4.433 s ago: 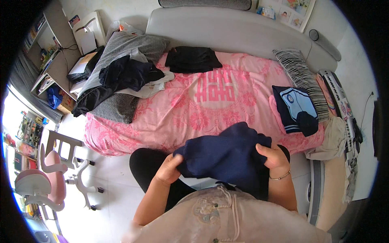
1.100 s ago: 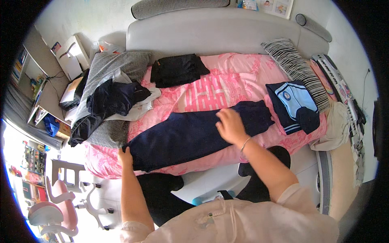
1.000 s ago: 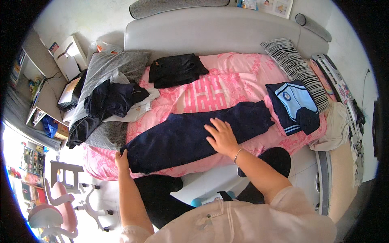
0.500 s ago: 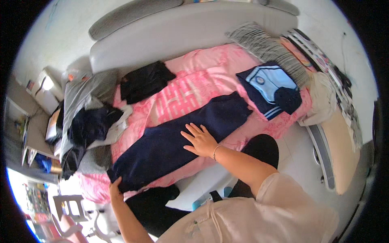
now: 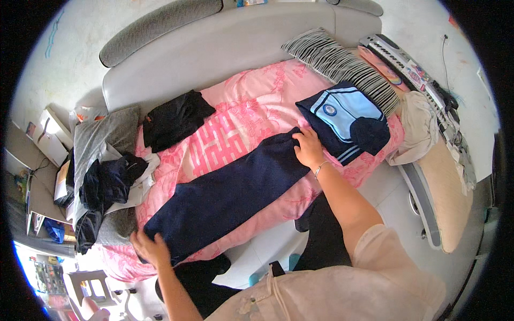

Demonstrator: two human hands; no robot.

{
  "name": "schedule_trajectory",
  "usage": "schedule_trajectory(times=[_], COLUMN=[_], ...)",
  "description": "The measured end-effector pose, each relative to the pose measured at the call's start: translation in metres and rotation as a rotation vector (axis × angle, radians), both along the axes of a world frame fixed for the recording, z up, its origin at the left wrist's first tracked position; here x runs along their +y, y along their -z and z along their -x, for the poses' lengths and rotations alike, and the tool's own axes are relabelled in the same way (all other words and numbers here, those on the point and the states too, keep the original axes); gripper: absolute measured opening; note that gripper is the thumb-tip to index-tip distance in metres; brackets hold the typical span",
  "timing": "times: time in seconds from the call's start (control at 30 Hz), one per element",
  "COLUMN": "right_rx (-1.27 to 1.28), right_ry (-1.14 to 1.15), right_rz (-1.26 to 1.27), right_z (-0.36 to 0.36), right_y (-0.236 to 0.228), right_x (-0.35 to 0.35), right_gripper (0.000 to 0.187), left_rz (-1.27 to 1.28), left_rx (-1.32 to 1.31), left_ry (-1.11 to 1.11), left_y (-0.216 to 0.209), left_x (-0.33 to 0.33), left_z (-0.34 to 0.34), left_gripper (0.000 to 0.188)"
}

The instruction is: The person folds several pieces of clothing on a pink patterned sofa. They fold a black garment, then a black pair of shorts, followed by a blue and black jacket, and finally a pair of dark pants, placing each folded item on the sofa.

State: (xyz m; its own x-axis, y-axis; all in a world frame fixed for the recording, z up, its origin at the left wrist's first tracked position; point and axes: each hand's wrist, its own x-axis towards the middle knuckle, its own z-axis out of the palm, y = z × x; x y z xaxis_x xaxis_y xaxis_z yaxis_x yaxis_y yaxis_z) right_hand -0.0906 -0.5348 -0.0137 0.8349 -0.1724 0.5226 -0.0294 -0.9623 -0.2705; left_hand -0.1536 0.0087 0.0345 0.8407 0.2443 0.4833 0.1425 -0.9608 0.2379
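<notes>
A pair of navy trousers (image 5: 225,195), folded lengthwise into a long strip, lies slantwise across the pink bedspread (image 5: 251,88). At the far right end of the strip, my right hand (image 5: 308,148) has its fingers bent onto the edge and grips the cloth. My left hand (image 5: 151,250) is at the near left end, fingers apart and a little blurred, over the corner of the trousers. Just beyond my right hand sits a folded blue and navy top (image 5: 342,109), with a small dark bundle (image 5: 370,134) on it.
A black folded garment (image 5: 176,119) lies on the bed's far side. Dark clothes (image 5: 110,179) are heaped over a grey cushion (image 5: 120,128) at left. A striped pillow (image 5: 342,67) and a keyboard instrument (image 5: 409,69) are at right. A plastic stool (image 5: 91,289) stands lower left.
My right hand has moved from the middle of the trousers to their far right end and bent its fingers there. My left hand has loosened from the left corner, spreading its fingers.
</notes>
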Motion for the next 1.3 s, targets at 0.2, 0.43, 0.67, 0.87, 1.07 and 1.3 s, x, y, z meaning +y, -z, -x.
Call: schedule_trajectory(times=[0.2,0.43,0.67,0.87,1.07,1.3], right_rx=[0.092,-0.003,0.269,0.256,0.091,-0.260], right_ry=[0.007,-0.112,-0.062,-0.095,0.030,-0.063], right_rz=[-0.227,-0.215,-0.328,-0.457,-0.278,-0.370], right_z=[-0.025,-0.033,-0.039,-0.034,-0.033,-0.031], right_y=[-0.014,0.010,0.006,0.000,0.008,-0.028], right_x=[-0.006,-0.034,-0.037,-0.050,-0.035,-0.028], right_gripper=[0.016,0.019,0.025,0.025,0.023,0.005], left_rz=[-0.019,0.041,0.034,0.135,-0.133,-0.049], left_rx=[0.140,0.258,0.078,-0.159,-0.006,-0.001], left_ry=[0.667,0.233,0.535,0.540,0.296,0.231], left_y=[-0.001,0.052,0.050,0.028,0.082,0.067], left_x=[-0.116,-0.103,-0.075,-0.087,-0.087,-0.089], left_z=[-0.039,-0.115,-0.127,-0.117,-0.134,-0.127], left_gripper=[0.054,0.065,0.025,0.015,0.022,0.025])
